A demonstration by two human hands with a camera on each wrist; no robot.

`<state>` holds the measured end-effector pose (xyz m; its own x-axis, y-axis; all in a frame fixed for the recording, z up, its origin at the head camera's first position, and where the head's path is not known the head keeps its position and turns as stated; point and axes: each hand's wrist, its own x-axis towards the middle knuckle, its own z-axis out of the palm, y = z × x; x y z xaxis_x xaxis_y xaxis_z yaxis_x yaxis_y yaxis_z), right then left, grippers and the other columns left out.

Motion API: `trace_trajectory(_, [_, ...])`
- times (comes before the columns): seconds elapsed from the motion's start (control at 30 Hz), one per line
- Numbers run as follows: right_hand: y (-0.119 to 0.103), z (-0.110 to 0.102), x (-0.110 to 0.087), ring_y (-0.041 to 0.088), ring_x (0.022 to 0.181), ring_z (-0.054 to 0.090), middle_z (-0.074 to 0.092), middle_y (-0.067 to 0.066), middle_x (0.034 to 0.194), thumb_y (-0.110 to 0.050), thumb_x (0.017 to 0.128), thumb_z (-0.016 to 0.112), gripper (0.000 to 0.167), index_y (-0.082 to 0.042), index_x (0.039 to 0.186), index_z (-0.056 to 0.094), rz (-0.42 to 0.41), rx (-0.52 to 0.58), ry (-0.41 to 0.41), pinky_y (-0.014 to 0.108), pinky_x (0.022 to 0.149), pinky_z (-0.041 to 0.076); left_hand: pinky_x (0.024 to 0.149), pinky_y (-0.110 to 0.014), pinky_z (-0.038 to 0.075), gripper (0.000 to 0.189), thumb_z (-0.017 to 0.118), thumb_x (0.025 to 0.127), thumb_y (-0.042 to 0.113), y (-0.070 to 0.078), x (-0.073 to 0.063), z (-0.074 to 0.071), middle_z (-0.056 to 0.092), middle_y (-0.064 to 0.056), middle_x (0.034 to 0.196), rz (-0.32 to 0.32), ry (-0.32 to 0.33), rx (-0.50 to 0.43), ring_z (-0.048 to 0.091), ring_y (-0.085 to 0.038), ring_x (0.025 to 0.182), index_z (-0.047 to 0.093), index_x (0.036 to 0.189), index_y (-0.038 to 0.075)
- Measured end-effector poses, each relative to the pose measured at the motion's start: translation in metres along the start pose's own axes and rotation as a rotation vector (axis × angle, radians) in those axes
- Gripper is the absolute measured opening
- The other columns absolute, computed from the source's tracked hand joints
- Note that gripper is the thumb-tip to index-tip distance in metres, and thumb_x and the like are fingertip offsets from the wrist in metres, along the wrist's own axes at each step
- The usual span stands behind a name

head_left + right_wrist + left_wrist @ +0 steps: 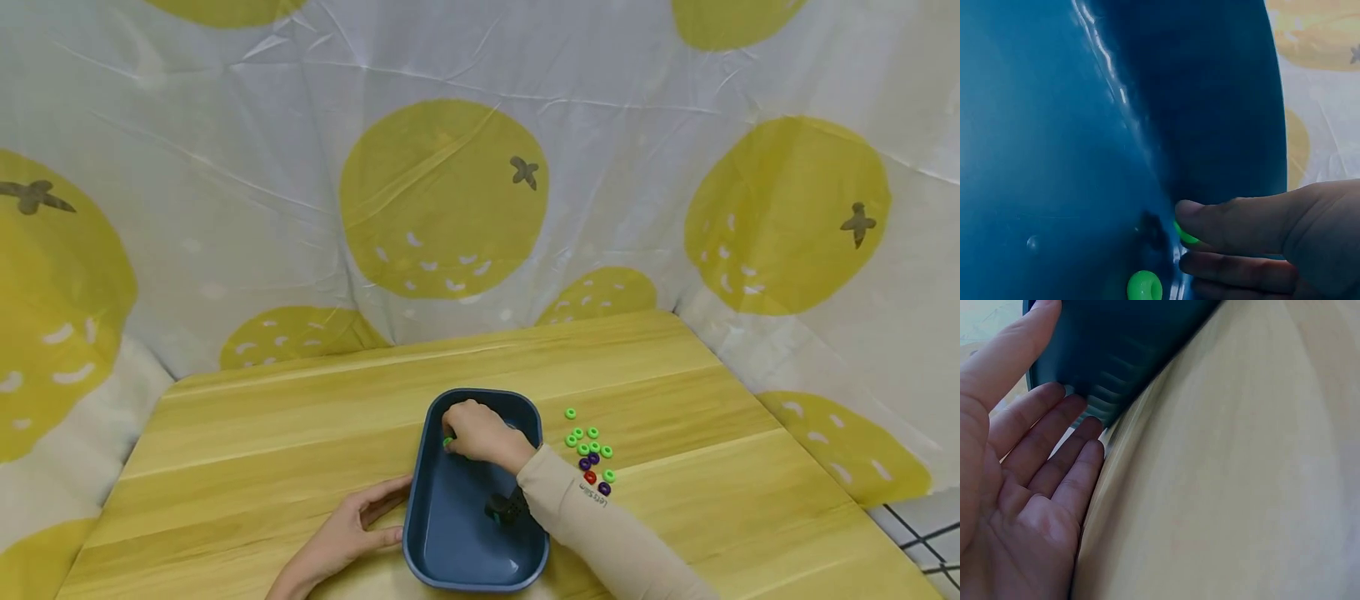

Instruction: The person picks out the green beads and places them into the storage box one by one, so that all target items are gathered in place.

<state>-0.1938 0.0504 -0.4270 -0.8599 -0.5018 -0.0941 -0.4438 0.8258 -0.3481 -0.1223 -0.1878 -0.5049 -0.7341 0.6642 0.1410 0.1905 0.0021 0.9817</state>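
In front of you is a wooden table [300, 425], its yellow-tan top banded with darker grain that runs roughly from the left edge to the right. Behind the far edge you have a pale cloth [615, 192], crossed by long creases, which also falls past both side edges. Big yellow fruits [442, 208] are printed on it, some bearing a dark, star-like stalk and white flecks. Beyond the right edge, toward the near right corner, you can see white tiles [926, 533] with dark joints. Your light is soft.
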Motion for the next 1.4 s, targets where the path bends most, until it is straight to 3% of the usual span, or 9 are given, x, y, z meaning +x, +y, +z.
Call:
trace_trajectory(0.3, [0.000,0.005,0.002,0.009,0.066,0.054,0.062,0.000,0.080,-0.013,0.086,0.078,0.009,-0.013,0.080,0.071,-0.015,-0.062,0.016,0.020,0.055,0.046,0.105,-0.012,0.038,0.058,0.063,0.095,0.002,0.001,0.000,0.000,0.037,-0.037,0.147,-0.002,0.003,-0.002,0.047,0.004,0.129,0.039,0.147,-0.007])
trace_trajectory(0.47, [0.000,0.008,0.002,0.012,0.073,0.057,0.064,0.002,0.086,-0.008,0.085,0.078,0.006,-0.011,0.086,0.073,-0.029,-0.086,0.031,0.021,0.058,0.047,0.105,-0.012,0.038,0.058,0.063,0.095,0.002,0.001,-0.001,0.000,0.037,-0.038,0.146,-0.001,0.007,0.001,0.047,0.005,0.129,0.039,0.147,-0.008])
trace_trajectory(0.87, [0.001,0.008,0.001,0.011,0.072,0.058,0.066,0.001,0.086,-0.012,0.081,0.083,0.012,-0.010,0.090,0.074,-0.029,-0.080,0.039,0.020,0.058,0.048,0.104,-0.012,0.039,0.056,0.059,0.098,0.002,0.003,-0.001,0.000,0.036,-0.039,0.147,-0.016,-0.009,-0.011,0.047,0.005,0.129,0.037,0.148,-0.008])
trace_trajectory(1.07, [0.001,0.002,0.002,0.012,0.081,0.065,0.072,0.002,0.101,-0.020,0.086,0.080,0.022,-0.012,0.105,0.075,-0.065,0.011,0.071,0.021,0.068,0.053,0.103,-0.012,0.039,0.055,0.056,0.100,0.004,0.002,-0.002,0.001,0.033,-0.040,0.147,-0.053,-0.010,-0.012,0.046,0.007,0.127,0.034,0.149,-0.010])
trace_trajectory(1.23, [0.001,-0.026,-0.013,0.017,0.097,0.068,0.071,0.004,0.114,-0.021,0.089,0.076,0.028,-0.011,0.115,0.073,-0.162,0.167,0.171,0.025,0.083,0.055,0.103,-0.011,0.039,0.055,0.056,0.100,0.005,0.002,-0.002,0.002,0.034,-0.041,0.146,-0.057,-0.002,-0.011,0.047,0.007,0.126,0.034,0.148,-0.012])
trace_trajectory(1.33, [0.007,-0.049,-0.034,0.022,0.109,0.066,0.071,0.005,0.116,-0.020,0.091,0.073,0.029,-0.010,0.118,0.071,-0.238,0.218,0.299,0.032,0.091,0.054,0.102,-0.011,0.039,0.054,0.057,0.100,0.005,0.003,-0.001,0.001,0.035,-0.040,0.146,-0.055,0.002,-0.001,0.047,0.007,0.126,0.035,0.148,-0.011])
trace_trajectory(1.4, [0.017,-0.060,-0.050,0.024,0.109,0.066,0.071,0.007,0.116,-0.018,0.090,0.074,0.029,-0.008,0.118,0.071,-0.287,0.239,0.427,0.036,0.091,0.055,0.102,-0.011,0.039,0.054,0.057,0.100,0.005,0.004,0.001,0.001,0.036,-0.040,0.146,-0.051,0.003,0.006,0.047,0.007,0.127,0.036,0.147,-0.011])
